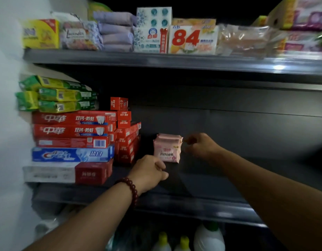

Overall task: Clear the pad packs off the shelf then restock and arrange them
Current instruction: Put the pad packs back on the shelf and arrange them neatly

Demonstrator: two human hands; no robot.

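One pink pad pack [167, 148] stands upright on the dark middle shelf [247, 178], just right of the red toothpaste boxes. My right hand [200, 144] sits at the pack's right edge, fingers curled and touching its upper corner; whether it grips the pack is unclear. My left hand [149, 171], with a red bead bracelet on the wrist, hovers just below and left of the pack, fingers curled, nothing visible in it. The picture is slightly blurred.
Stacked toothpaste boxes [71, 131] and green packs [55, 95] fill the shelf's left end. The upper shelf [156, 60] carries soap and tissue packs [191, 39]. Bottles [209, 236] stand on the level below.
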